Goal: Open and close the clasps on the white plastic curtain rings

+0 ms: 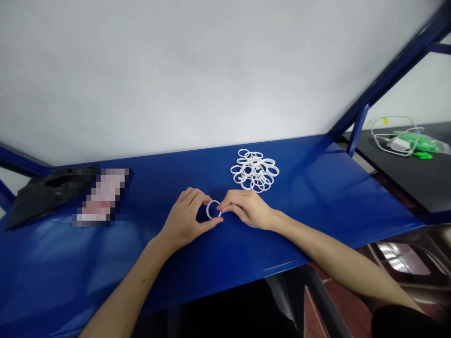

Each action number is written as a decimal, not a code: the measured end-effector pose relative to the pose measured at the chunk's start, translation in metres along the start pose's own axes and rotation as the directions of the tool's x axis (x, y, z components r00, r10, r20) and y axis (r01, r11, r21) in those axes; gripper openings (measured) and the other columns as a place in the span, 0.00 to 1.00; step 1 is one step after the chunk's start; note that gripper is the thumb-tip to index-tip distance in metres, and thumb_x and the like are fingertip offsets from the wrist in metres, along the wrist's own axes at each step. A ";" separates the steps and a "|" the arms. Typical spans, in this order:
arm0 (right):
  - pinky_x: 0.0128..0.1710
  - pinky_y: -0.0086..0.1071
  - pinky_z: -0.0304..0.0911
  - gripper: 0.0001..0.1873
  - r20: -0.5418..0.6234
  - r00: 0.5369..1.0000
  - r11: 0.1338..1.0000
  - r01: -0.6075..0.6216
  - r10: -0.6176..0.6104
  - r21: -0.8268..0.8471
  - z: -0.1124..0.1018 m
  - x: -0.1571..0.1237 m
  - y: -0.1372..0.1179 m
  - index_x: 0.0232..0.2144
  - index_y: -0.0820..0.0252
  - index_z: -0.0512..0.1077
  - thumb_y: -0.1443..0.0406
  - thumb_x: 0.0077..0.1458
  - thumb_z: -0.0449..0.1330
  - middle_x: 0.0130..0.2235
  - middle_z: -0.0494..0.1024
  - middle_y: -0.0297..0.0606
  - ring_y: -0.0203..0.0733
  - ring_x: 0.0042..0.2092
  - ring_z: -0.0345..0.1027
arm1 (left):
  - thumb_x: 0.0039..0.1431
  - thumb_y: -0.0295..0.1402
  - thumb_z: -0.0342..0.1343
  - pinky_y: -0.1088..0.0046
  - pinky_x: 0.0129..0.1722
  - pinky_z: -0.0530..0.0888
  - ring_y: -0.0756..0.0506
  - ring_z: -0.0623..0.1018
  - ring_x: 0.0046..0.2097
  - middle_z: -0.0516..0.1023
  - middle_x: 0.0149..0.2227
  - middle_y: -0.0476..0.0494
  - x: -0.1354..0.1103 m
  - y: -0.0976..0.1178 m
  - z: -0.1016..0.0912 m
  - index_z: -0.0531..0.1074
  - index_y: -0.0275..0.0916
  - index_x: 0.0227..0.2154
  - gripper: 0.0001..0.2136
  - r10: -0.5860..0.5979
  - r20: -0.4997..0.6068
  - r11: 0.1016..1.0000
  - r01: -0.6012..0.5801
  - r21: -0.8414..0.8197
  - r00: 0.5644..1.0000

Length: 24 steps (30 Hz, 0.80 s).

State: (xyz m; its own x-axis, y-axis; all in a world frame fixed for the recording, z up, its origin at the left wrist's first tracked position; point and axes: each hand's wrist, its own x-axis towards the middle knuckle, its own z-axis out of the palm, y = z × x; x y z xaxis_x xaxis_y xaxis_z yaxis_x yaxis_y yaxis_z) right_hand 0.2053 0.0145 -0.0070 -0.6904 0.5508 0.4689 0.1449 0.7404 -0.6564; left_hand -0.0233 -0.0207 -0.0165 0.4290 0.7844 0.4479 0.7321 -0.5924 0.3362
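Between my two hands is a thin white ring (207, 211), raised toward me above the blue table (169, 183). My left hand (186, 217) curves around its left side, with the thumb below and the index finger at its upper edge. The fingertips of my right hand (246, 208) pinch the ring's right side. Just beyond my right hand lies a loose pile of similar white rings (254, 170), several overlapping one another.
At the left lie a black bag (45, 192) and a blurred-out flat item (102, 195). Blue frame bars (384, 80) rise at the right. A black surface (419, 178) beyond holds a white charger with cable (400, 144) and green items in clear plastic (423, 142).
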 end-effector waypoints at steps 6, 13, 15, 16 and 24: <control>0.45 0.36 0.74 0.11 0.003 1.000 0.998 0.017 -0.017 -0.063 0.001 0.001 0.005 0.42 0.59 0.74 0.66 0.70 0.52 0.41 0.80 0.40 0.40 0.44 0.75 | 0.58 0.46 0.63 0.59 0.46 0.71 0.41 0.73 0.43 0.74 0.40 0.45 -0.001 -0.005 0.001 0.68 0.40 0.40 0.17 -0.071 0.043 0.997 0.072 -0.011 0.997; 0.43 0.36 0.71 0.10 -0.294 0.952 0.892 -0.204 0.085 -0.403 -0.038 0.003 0.026 0.42 0.57 0.75 0.64 0.69 0.53 0.46 0.76 0.43 0.41 0.44 0.73 | 0.63 0.47 0.58 0.55 0.57 0.70 0.38 0.72 0.55 0.74 0.52 0.42 -0.002 -0.020 0.001 0.68 0.41 0.52 0.20 -0.228 0.098 0.973 0.225 0.043 0.969; 0.40 0.35 0.69 0.10 -0.423 0.895 0.792 -0.359 0.142 -0.493 -0.052 0.002 0.033 0.42 0.58 0.74 0.64 0.68 0.53 0.43 0.75 0.42 0.41 0.41 0.72 | 0.65 0.46 0.56 0.55 0.58 0.69 0.38 0.71 0.58 0.73 0.54 0.41 -0.003 -0.025 0.003 0.68 0.41 0.52 0.18 -0.255 0.108 0.966 0.249 0.065 0.961; 0.38 0.35 0.68 0.10 -0.477 0.864 0.736 -0.427 0.162 -0.525 -0.057 0.002 0.036 0.41 0.58 0.74 0.63 0.68 0.54 0.42 0.75 0.41 0.41 0.40 0.71 | 0.65 0.45 0.55 0.55 0.59 0.69 0.38 0.70 0.58 0.73 0.54 0.41 -0.004 -0.028 0.004 0.68 0.41 0.52 0.18 -0.268 0.112 0.963 0.261 0.072 0.957; 0.34 0.36 0.62 0.08 -0.587 0.758 0.436 -0.648 0.286 -0.625 -0.071 -0.005 0.052 0.37 0.60 0.75 0.64 0.63 0.56 0.38 0.75 0.44 0.47 0.41 0.67 | 0.65 0.45 0.55 0.51 0.62 0.67 0.36 0.68 0.61 0.72 0.57 0.38 -0.007 -0.037 0.006 0.69 0.40 0.54 0.19 -0.304 0.116 0.951 0.293 0.099 0.946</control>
State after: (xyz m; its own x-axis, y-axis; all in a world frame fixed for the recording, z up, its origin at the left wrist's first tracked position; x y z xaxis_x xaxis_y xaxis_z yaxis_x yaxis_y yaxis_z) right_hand 0.2664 0.0776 -0.0017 -0.0658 0.8549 0.5146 0.9533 0.2062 -0.2208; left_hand -0.0500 -0.0027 -0.0369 0.2445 0.9431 0.2254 0.8744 -0.3149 0.3692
